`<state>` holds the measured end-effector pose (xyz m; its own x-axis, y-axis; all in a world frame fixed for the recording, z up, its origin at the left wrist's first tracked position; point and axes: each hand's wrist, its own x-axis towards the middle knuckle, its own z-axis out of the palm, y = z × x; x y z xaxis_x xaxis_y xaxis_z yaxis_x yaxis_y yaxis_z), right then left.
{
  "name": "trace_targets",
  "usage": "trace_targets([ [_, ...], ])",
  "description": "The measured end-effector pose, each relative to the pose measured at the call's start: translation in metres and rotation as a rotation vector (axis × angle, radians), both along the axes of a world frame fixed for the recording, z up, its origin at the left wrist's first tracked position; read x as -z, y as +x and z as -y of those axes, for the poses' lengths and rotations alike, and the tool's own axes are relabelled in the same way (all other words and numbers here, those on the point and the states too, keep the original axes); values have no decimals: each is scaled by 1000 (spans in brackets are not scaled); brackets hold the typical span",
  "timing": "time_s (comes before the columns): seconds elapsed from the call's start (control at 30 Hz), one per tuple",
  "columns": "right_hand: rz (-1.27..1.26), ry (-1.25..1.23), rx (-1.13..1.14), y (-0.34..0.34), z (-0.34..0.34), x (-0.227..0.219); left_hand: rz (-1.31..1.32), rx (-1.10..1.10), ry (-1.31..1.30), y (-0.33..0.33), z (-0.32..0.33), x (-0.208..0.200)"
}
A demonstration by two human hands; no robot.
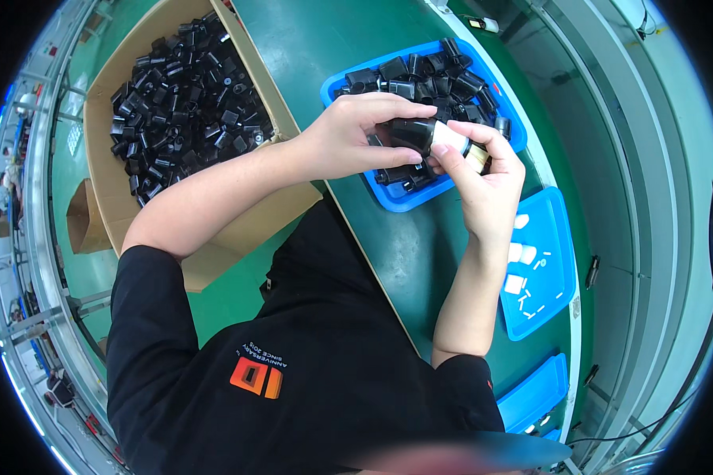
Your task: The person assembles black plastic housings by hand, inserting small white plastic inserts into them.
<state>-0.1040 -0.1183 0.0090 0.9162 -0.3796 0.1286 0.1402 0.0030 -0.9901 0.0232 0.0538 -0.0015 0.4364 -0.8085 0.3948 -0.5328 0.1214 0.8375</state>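
Both of my hands are raised over a blue tray [398,204] full of black plastic parts [451,83]. A glossy black plastic housing [414,134] lies between the thumb and fingers of my left hand [356,131]. At the housing's right end is a white piece [449,138], which my right hand [489,176] pinches between thumb and fingers. The two pieces meet end to end; whether they are joined I cannot tell. A smaller cream-coloured piece [477,157] shows by the right fingers, partly hidden by them.
To my left stands an open cardboard box [99,146] heaped with small black parts [186,111]. Along the green table [372,237], a light-blue tray [562,261] holds white pieces [515,283]. Another blue tray [535,396] lies nearer. A metal-framed rail [650,237] runs down the right.
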Motion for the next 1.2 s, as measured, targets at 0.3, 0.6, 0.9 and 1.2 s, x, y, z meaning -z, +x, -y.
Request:
trace_targets([
  [0.3,21,53,-177,5,7,12,80,28,48,-1,-2,0],
  [0.6,137,563,-266,15,14,29,-349,60,-231,-9,2,-2],
  [0.9,261,1121,-480,23,-13,69,256,-25,-143,-29,-3,-22],
  [1.2,270,1128,-480,23,-23,88,337,-60,-133,-41,1,-24],
])
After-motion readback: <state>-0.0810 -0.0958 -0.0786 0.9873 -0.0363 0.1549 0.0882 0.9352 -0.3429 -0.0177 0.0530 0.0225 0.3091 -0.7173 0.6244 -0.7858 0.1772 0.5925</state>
